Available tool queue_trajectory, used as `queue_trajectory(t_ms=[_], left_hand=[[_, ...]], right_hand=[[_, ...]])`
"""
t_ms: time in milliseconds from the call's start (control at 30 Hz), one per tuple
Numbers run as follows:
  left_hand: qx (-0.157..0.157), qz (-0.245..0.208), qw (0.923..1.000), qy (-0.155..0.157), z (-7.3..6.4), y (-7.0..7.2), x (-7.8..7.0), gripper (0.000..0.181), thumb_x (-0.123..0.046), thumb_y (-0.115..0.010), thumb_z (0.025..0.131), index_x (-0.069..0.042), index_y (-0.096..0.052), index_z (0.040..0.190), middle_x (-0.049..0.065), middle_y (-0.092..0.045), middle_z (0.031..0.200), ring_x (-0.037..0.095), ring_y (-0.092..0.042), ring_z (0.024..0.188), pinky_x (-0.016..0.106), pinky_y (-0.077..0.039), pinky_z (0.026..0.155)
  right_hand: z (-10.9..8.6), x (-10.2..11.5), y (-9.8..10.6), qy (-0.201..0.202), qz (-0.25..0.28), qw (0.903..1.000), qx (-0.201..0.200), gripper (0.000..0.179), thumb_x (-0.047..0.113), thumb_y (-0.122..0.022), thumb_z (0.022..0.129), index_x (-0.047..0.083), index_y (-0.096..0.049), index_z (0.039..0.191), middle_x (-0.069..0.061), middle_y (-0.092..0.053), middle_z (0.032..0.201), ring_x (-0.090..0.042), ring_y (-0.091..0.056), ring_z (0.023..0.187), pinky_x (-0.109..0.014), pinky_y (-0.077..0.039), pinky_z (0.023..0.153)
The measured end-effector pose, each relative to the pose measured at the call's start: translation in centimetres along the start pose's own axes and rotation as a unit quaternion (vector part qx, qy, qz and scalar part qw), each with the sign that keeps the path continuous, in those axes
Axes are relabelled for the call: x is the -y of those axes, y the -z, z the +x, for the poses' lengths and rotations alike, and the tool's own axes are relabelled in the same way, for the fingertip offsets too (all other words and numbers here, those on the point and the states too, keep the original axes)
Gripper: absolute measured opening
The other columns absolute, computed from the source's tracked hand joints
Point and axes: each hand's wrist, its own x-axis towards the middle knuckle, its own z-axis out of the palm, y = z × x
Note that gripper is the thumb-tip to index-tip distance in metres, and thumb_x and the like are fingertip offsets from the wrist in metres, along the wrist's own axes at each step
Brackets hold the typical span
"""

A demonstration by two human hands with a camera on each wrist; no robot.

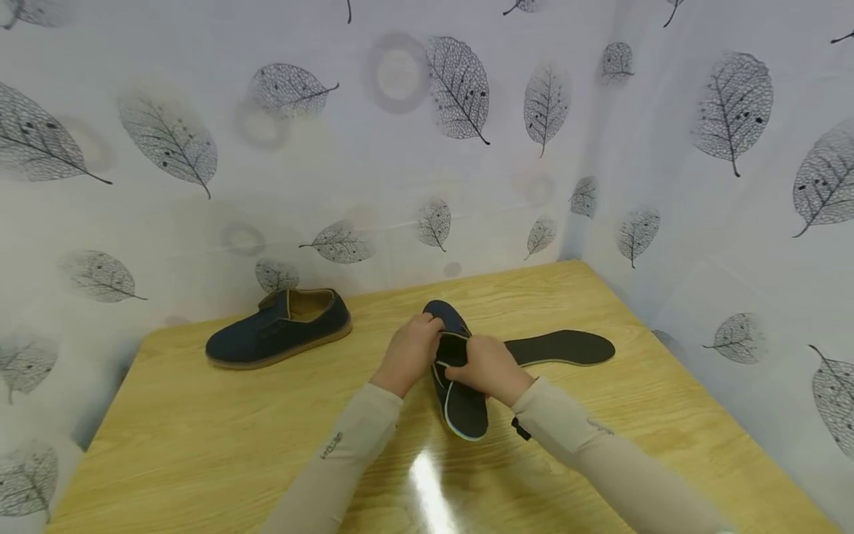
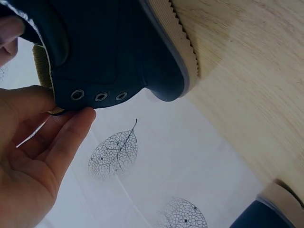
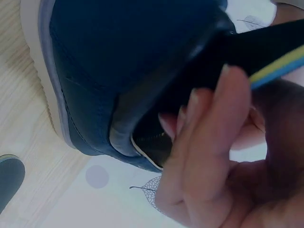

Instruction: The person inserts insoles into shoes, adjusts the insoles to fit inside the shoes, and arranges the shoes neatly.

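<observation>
A dark blue lace-up shoe (image 1: 442, 314) without laces points its toe toward the back wall. My left hand (image 1: 408, 352) pinches the front edge of its opening; in the left wrist view, thumb and fingers grip the flap beside the metal eyelets (image 2: 101, 97). A black insole (image 1: 467, 415) lies partly inside the shoe, its rounded end sticking out toward me. My right hand (image 1: 492, 371) grips that insole at the shoe's mouth. In the right wrist view, the insole's edge (image 3: 280, 66) shows yellow and blue layers, and fingers (image 3: 209, 137) reach into the opening. The insole's front is hidden.
On the left of the wooden table (image 1: 267, 445) stands a matching shoe (image 1: 267, 337). Another black insole (image 1: 567, 347) lies flat to the right, just past my right hand. Leaf-patterned cloth (image 1: 373, 163) hangs behind and along the right side.
</observation>
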Motion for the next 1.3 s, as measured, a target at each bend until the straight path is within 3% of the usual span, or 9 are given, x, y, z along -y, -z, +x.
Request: queue_trajectory(t_ms=[200,367,433,567,800,1067,1300], left_hand=[[0.005,0.000,1.0000,0.002,0.0,0.1,0.1,0.006,-0.005,-0.064,0.091,-0.007,-0.068,0.095,0.006,-0.060,0.086,0.021,-0.063,0.079,0.033,-0.053,0.067],[0.007,0.006,1.0000,-0.002,-0.1,0.2,0.0,0.005,-0.006,-0.065,0.091,-0.007,-0.068,0.095,0.005,-0.060,0.086,0.021,-0.063,0.078,0.032,-0.053,0.065],[0.006,0.005,1.0000,-0.003,-0.1,0.1,-0.1,0.005,-0.006,-0.065,0.091,-0.007,-0.068,0.095,0.005,-0.060,0.086,0.021,-0.063,0.078,0.032,-0.053,0.066],[0.000,0.002,1.0000,-0.001,0.0,0.1,0.1,0.006,-0.006,-0.064,0.091,-0.006,-0.068,0.095,0.006,-0.061,0.087,0.022,-0.063,0.078,0.033,-0.054,0.067],[-0.005,-0.005,0.9999,-0.010,-0.1,0.2,0.1,0.005,-0.005,-0.065,0.090,-0.005,-0.068,0.094,0.007,-0.062,0.086,0.021,-0.063,0.077,0.032,-0.054,0.067],[0.001,0.005,1.0000,-0.003,-0.1,0.5,0.0,0.006,-0.006,-0.065,0.091,-0.006,-0.068,0.095,0.006,-0.061,0.086,0.020,-0.063,0.078,0.031,-0.053,0.067],[0.002,0.007,0.9999,-0.011,-0.1,0.2,0.0,0.007,-0.006,-0.064,0.091,-0.007,-0.069,0.096,0.006,-0.061,0.086,0.020,-0.063,0.079,0.031,-0.053,0.067]], right_hand=[[0.3,0.8,-1.1,-0.012,-0.087,0.9954,-0.038,0.038,0.034,-0.073,0.084,0.007,-0.058,0.064,-0.004,-0.052,0.058,-0.014,-0.049,0.045,-0.026,-0.036,0.040],[-2.8,2.8,-1.0,0.007,-0.214,0.9722,-0.095,0.055,0.050,-0.065,0.087,0.010,-0.051,0.051,-0.003,-0.044,0.045,-0.015,-0.046,0.037,-0.025,-0.036,0.035],[-4.4,3.6,-0.7,0.017,-0.232,0.9673,-0.101,0.060,0.054,-0.063,0.086,0.012,-0.047,0.047,-0.002,-0.041,0.042,-0.015,-0.045,0.037,-0.025,-0.035,0.034],[-6.5,4.4,-0.2,0.034,-0.208,0.9751,-0.068,0.060,0.056,-0.066,0.083,0.013,-0.046,0.046,0.000,-0.042,0.042,-0.014,-0.046,0.039,-0.026,-0.036,0.035],[-6.7,3.5,-0.4,0.016,-0.132,0.9909,-0.019,0.054,0.042,-0.075,0.081,0.015,-0.041,0.048,0.003,-0.040,0.045,-0.012,-0.041,0.040,-0.024,-0.028,0.038],[-5.9,2.8,-0.3,0.049,-0.075,0.9945,-0.055,0.056,0.026,-0.074,0.080,0.016,-0.030,0.046,0.009,-0.024,0.043,-0.008,-0.029,0.037,-0.022,-0.020,0.038],[-4.3,2.3,-0.4,0.041,-0.074,0.9948,-0.056,0.057,0.027,-0.073,0.084,0.016,-0.031,0.048,0.006,-0.025,0.047,-0.008,-0.028,0.038,-0.021,-0.020,0.038]])
